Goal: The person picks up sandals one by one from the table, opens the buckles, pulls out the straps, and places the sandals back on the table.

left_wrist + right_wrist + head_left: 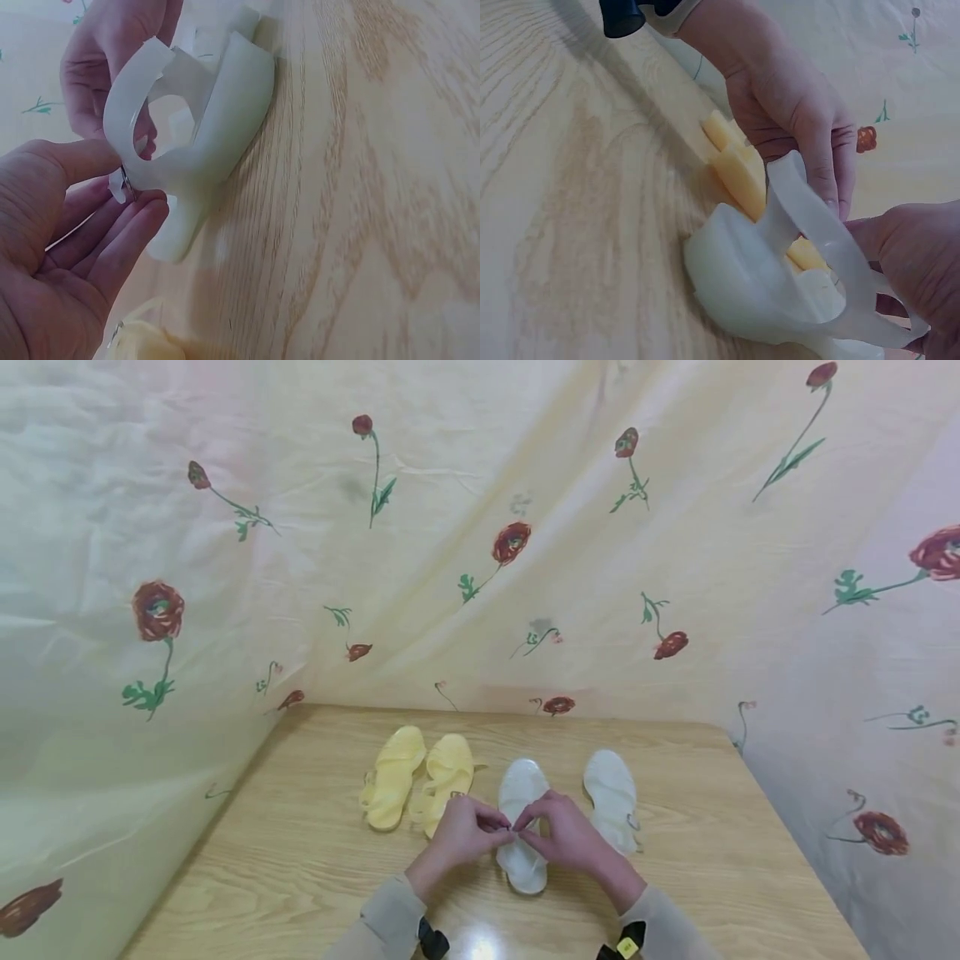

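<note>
A translucent white jelly sandal (522, 781) stands on the table with its toe pointing away from me, both hands meeting over its strap. My left hand (463, 831) pinches the small metal buckle (127, 184) at the strap's side between thumb and fingertips. From the other side, my right hand (564, 831) has thumb and fingers together on the thin strap (896, 300); its fingertips are partly hidden behind the sandal in the left wrist view. The matching white sandal (609, 787) lies to the right, its buckle strap loose at the side.
Two yellow jelly sandals, one farther left (401, 756) and one nearer (452, 756), lie side by side left of the hands. The wood-grain table (300, 860) is bordered by a flowered cloth (420, 568) at the back and sides.
</note>
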Tool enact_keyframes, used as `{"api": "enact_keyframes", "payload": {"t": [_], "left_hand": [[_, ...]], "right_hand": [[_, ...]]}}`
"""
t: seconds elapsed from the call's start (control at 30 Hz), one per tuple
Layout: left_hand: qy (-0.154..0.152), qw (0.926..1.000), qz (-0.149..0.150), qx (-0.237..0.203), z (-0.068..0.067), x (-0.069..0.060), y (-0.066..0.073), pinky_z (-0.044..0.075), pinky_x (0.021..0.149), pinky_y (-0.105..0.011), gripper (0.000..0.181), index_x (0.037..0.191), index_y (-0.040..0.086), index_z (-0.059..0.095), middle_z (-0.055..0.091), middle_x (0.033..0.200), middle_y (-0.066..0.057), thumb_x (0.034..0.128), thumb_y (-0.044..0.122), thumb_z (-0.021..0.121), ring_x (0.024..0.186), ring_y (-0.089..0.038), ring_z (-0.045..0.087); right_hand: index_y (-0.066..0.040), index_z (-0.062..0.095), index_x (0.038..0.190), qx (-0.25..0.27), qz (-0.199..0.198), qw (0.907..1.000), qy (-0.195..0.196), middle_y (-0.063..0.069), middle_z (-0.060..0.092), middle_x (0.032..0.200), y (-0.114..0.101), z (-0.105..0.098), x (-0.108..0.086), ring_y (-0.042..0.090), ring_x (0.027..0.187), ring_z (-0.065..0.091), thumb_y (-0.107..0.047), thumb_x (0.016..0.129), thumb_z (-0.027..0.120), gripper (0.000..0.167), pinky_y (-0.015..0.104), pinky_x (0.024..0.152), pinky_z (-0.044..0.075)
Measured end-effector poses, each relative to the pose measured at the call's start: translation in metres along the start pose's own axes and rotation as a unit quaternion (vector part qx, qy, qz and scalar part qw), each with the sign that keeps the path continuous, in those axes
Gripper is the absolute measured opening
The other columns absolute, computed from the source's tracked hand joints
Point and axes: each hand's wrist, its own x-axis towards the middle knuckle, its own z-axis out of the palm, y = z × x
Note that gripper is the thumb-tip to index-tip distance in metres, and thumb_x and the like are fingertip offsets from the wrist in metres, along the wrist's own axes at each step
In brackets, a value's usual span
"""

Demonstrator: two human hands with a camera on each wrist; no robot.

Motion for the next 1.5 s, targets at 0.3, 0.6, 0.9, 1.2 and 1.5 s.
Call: {"api": "enact_keyframes", "payload": {"t": [0.3, 0.6, 0.9, 1.2, 1.5], "left_hand": [[-0.015, 0.9997, -0.016, 0.005, -0.001, -0.004, -0.004, 0.057, 0.065, -0.018, 0.01, 0.09, 0.008, 0.084, 0.082, 0.084, -0.003, 0.0854, 0.014, 0.089, 0.068, 0.0, 0.066], [-0.009, 0.9999, -0.004, -0.006, 0.003, -0.001, -0.001, 0.058, 0.065, -0.018, 0.01, 0.091, 0.007, 0.084, 0.082, 0.083, -0.004, 0.0866, 0.015, 0.089, 0.068, 0.001, 0.068], [-0.002, 0.9997, -0.022, -0.01, 0.003, 0.0, 0.004, 0.059, 0.068, -0.017, 0.012, 0.093, 0.008, 0.084, 0.082, 0.086, -0.004, 0.0862, 0.017, 0.089, 0.072, -0.004, 0.071], [0.012, 0.9995, -0.026, -0.016, 0.006, 0.001, 0.0, 0.059, 0.067, -0.017, 0.012, 0.095, 0.008, 0.084, 0.082, 0.087, -0.005, 0.0874, 0.016, 0.088, 0.072, -0.005, 0.073], [0.03, 0.9986, -0.03, -0.031, 0.01, 0.005, 0.004, 0.06, 0.067, -0.017, 0.015, 0.096, 0.003, 0.083, 0.082, 0.088, -0.01, 0.0895, 0.016, 0.085, 0.073, -0.009, 0.075]], "right_hand": [[-0.021, 0.083, 0.085, -0.048, 0.003, 0.9988, -0.008, -0.009, 0.079, 0.085, 0.001, 0.006, -0.007, 0.008, 0.084, 0.059, -0.008, 0.082, 0.085, 0.013, 0.028, 0.078, 0.047], [-0.025, 0.077, 0.085, -0.079, 0.02, 0.9966, -0.009, -0.015, 0.073, 0.085, -0.003, 0.0, -0.002, 0.015, 0.092, 0.061, -0.014, 0.084, 0.084, 0.013, 0.053, 0.094, 0.048], [-0.028, 0.073, 0.087, -0.032, 0.049, 0.9977, -0.035, -0.02, 0.073, 0.089, -0.001, -0.005, -0.001, 0.016, 0.1, 0.06, -0.02, 0.09, 0.086, 0.015, 0.063, 0.104, 0.031], [-0.024, 0.074, 0.087, -0.049, 0.048, 0.9975, -0.02, -0.017, 0.075, 0.087, 0.006, -0.016, -0.003, 0.018, 0.094, 0.062, -0.012, 0.088, 0.084, 0.015, 0.061, 0.1, 0.039], [-0.019, 0.078, 0.092, -0.06, 0.056, 0.9966, 0.009, -0.009, 0.079, 0.093, 0.013, -0.024, 0.002, 0.022, 0.094, 0.067, -0.014, 0.089, 0.084, 0.008, 0.047, 0.092, 0.048]]}}
